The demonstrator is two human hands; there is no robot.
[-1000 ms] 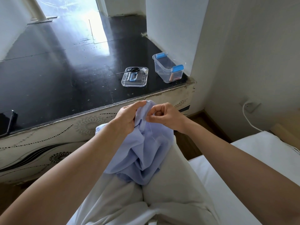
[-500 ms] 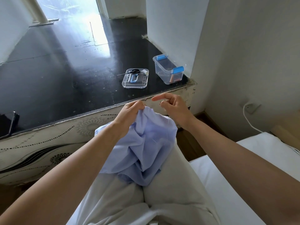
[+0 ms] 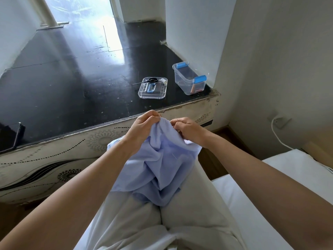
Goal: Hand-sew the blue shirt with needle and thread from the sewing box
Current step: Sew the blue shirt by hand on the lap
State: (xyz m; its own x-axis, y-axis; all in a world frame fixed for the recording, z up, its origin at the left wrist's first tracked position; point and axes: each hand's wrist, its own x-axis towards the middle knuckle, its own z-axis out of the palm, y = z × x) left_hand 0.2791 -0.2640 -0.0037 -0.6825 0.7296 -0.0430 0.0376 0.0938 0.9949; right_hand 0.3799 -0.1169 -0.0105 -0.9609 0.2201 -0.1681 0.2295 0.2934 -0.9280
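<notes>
The light blue shirt [image 3: 158, 166] lies bunched over my lap. My left hand [image 3: 144, 125] pinches its top fold and holds it up. My right hand [image 3: 187, 128] is closed at the same fold, fingertips pressed together on the cloth; the needle is too small to make out, and a fine pale thread shows near the fingers. On the dark ledge ahead stands the clear sewing box [image 3: 189, 78] with blue clips, open. Its clear lid [image 3: 153, 89] lies beside it, holding black scissors [image 3: 149, 80] and a white thread spool [image 3: 163, 80].
A dark phone [image 3: 10, 136] rests at the ledge's left edge. A white cable [image 3: 277, 134] runs from a wall socket on the right. White bedding [image 3: 255, 192] lies under and right of my legs. A white wall corner rises behind the box.
My right hand had lifted up and away from the fold half a second ago; it has come back down to the fold. The left hand keeps its pinch.
</notes>
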